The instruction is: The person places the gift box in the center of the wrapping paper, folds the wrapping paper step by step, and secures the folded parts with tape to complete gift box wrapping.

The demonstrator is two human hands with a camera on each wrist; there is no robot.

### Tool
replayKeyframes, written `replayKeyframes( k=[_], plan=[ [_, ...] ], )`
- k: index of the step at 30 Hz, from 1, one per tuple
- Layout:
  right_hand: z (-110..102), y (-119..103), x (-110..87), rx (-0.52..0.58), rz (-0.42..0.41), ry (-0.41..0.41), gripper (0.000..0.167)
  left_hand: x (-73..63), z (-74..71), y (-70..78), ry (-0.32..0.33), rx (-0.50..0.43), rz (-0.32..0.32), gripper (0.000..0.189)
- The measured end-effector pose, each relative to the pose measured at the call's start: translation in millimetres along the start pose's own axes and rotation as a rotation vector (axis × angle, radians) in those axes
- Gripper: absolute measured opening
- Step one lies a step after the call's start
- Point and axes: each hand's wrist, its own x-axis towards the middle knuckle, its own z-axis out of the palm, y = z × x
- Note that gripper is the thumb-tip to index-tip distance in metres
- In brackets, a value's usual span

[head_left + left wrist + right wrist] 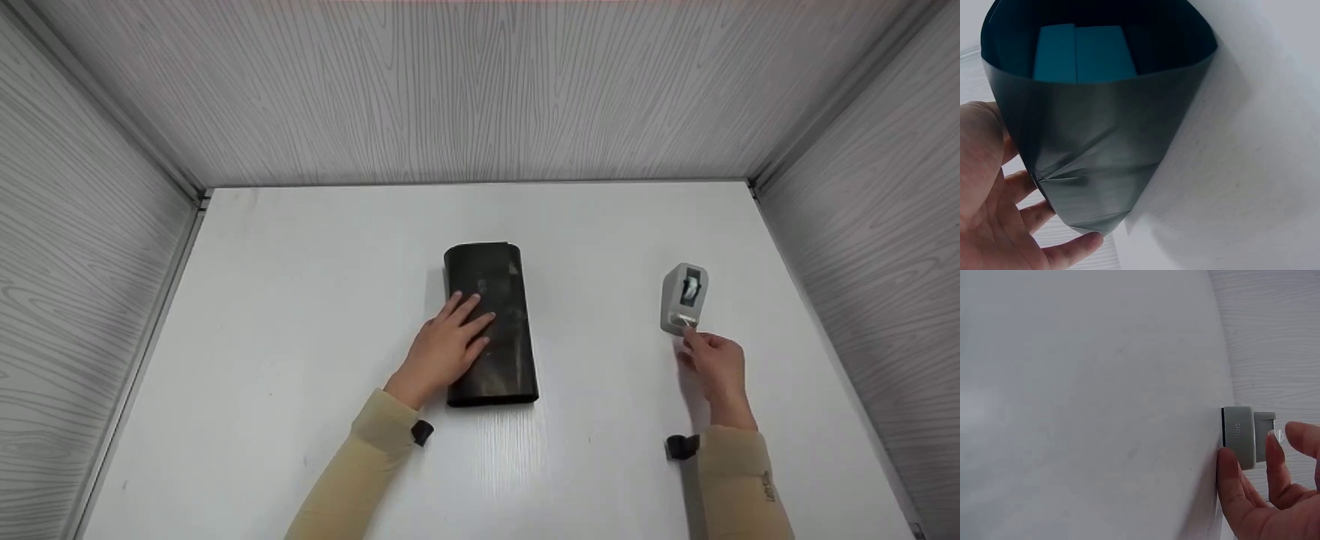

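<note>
A dark, glossy sheet is wrapped into a flattened tube, lying lengthwise mid-table. Its near end gapes in the left wrist view, and a box, tinted teal there, shows inside the wrap. My left hand rests on the wrap's left side with fingers spread over the top. Off to the right stands a grey tape dispenser. At its near, cutter end, my right hand pinches the clear tape between thumb and index finger. Another fingertip touches the dispenser's front in the right wrist view.
The white tabletop is bounded by grey wood-grain panels at the back, left and right. Black wrist devices sit at both sleeve cuffs.
</note>
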Motion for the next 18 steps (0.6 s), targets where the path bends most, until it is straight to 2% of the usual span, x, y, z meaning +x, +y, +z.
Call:
replayKeyframes(
  k=[3,6,18],
  plan=[
    [0.0,-1.4,1.0,-0.078,-0.025,0.024,0.047,-0.5,-0.4,-0.2,0.016,-0.002,0.008,0.043],
    [-0.3,-2.7,1.1,-0.11,-0.036,0.031,0.044,-1.0,-0.2,0.1,0.024,-0.006,0.012,0.043],
    [-6.0,-5.5,2.6,-0.134,-0.062,0.013,0.031,0.8,1.1,-0.2,-0.005,0.005,-0.015,0.044]
  ],
)
